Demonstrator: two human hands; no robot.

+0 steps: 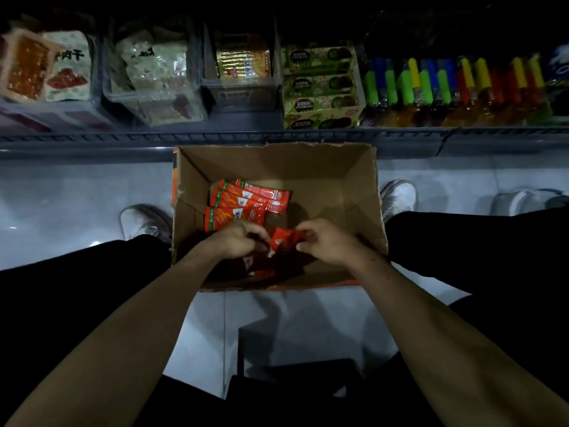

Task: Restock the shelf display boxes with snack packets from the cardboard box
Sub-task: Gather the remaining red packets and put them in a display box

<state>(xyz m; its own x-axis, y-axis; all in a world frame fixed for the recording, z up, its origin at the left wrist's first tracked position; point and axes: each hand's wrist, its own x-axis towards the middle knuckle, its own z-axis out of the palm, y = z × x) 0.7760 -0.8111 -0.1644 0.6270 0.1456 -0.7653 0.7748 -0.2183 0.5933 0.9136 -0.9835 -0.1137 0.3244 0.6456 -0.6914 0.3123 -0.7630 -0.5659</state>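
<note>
An open cardboard box (308,167) stands on the floor between my feet. Several red snack packets (246,200) lie at its left side. Both hands are down inside the box near its front wall. My left hand (238,238) curls its fingers round red packets below it. My right hand (323,241) pinches the end of a small bunch of red packets (284,238) held between the two hands. More red packets (255,266) lie in shadow under the hands. Clear display boxes (243,87) with packets stand on the shelf ahead.
The low shelf edge (215,140) runs across right behind the box. On it sit a green carton (320,87) and a row of coloured bottles (455,87). My white shoes (141,220) flank the box on a pale tiled floor. Another shoe (520,201) is at right.
</note>
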